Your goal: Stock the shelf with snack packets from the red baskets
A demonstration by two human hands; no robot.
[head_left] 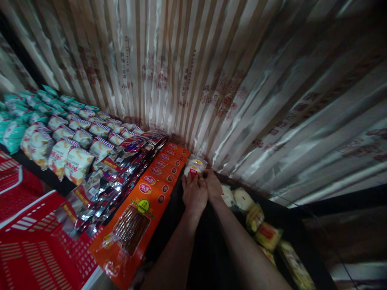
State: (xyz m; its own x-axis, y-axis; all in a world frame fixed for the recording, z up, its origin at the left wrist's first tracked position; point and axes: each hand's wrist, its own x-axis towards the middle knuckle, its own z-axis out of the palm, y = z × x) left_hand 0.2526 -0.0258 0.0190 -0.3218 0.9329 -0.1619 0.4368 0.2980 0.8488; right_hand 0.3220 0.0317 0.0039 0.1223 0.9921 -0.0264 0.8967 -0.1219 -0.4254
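Note:
Both hands meet at the back edge of a dark surface, against the pleated curtain. My left hand (195, 194) has its fingers bent over a white, round-looking food packet (195, 163) in clear wrapping with a red label. Close against it on the right, my right hand (213, 186) is curled, its fingertips at the packet's right side; what they grip is partly hidden. Orange snack packets (155, 197) with oval logos overlap in a row just left of my hands. More white wrapped packets (243, 198) lie right of my right hand.
Silver-and-red foil packs (115, 173), white chip bags (78, 163) and green bags (15, 129) stand in rows to the left. Red plastic baskets (39, 241) sit front left. Yellow packets (268, 235) lie at right. A striped, printed curtain (193, 72) closes off the back.

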